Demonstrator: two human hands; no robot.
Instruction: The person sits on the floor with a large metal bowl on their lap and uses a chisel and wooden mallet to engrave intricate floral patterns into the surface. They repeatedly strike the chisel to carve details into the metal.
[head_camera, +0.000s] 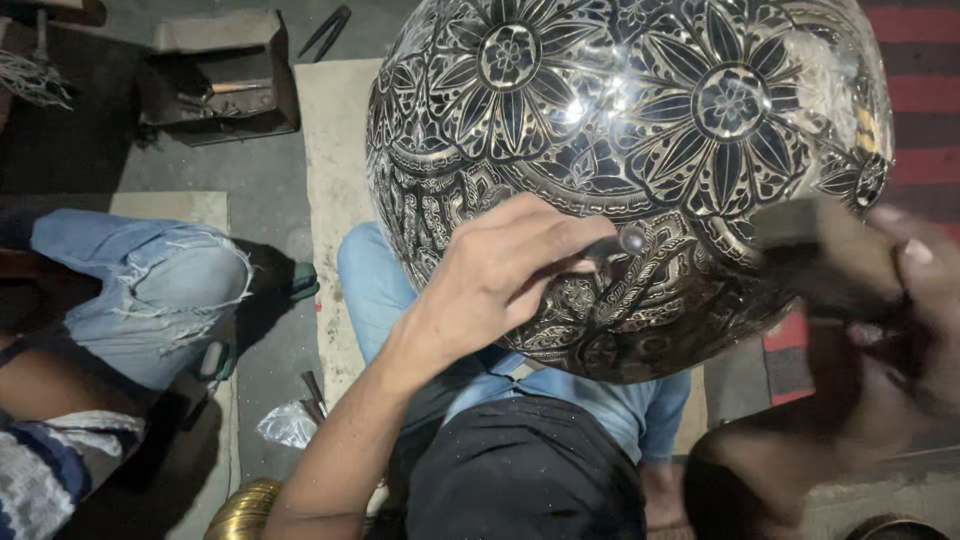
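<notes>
Big engraved metal bowl (640, 150) sits upside down on the person's lap, flower patterns all over. Left hand (500, 275) is curled tight around a small chisel (615, 245), tip touching the bowl's side. Right hand (905, 290) is blurred, wrapped around a dark hammer (810, 265) just beside the bowl.

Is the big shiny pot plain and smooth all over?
No, the large metal pot is covered in engraved flower patterns, and the left hand presses a small tool against it.

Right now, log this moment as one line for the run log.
left hand: holds thin punch against engraved metal vessel | right hand: blurred, grips dark hammer beside vessel | vessel rests over lap
</notes>
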